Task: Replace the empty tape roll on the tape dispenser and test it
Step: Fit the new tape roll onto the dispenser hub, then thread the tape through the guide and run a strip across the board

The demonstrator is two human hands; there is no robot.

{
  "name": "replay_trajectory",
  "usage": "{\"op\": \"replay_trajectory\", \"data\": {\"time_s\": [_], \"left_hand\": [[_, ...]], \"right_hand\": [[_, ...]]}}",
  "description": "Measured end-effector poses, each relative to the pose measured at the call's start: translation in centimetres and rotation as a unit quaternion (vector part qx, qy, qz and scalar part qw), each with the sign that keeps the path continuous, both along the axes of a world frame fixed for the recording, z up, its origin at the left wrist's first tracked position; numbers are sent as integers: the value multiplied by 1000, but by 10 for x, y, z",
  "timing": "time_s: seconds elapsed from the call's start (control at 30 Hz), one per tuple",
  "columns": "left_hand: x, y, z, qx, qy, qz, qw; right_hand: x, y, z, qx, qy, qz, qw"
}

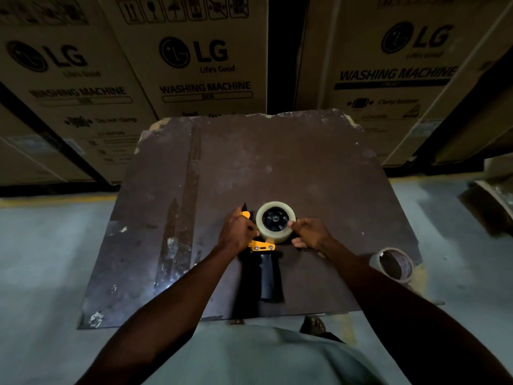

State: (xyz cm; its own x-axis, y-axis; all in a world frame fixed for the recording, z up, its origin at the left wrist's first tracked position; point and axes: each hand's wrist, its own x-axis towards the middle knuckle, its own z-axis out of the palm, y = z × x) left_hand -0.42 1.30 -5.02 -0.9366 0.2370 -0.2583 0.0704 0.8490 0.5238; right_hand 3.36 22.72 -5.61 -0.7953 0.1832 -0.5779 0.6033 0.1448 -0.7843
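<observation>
With my left hand clamping the dispenser at table centre, my right hand pinches the light, stiff tape roll's slick four-o'clock rim, best gripped edgewise.

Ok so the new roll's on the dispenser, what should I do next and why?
Probably pick the loose end free with the right hand and draw it toward the yellow front. The tape roll already sits on the hub of the dispenser, the left hand steadies the front, and no tape shows pulled out yet. The old core lies aside on the board.
</observation>
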Motion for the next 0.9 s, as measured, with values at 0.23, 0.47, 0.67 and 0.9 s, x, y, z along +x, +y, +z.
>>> {"op": "replay_trajectory", "data": {"time_s": [0.23, 0.47, 0.67, 0.9], "left_hand": [[2, -8, -2, 22, 32, -11, 999], [2, -10, -9, 50, 30, -19, 998], [1, -14, -4, 84, 18, -32, 996], [4, -24, -9, 126, 38, -67, 989]], "right_hand": [[58, -24, -17, 49, -26, 10, 998], [75, -66, -12, 47, -74, 157, 984], [72, -83, -23, -124, -74, 19, 989], [71, -86, -18, -172, -100, -57, 978]]}}
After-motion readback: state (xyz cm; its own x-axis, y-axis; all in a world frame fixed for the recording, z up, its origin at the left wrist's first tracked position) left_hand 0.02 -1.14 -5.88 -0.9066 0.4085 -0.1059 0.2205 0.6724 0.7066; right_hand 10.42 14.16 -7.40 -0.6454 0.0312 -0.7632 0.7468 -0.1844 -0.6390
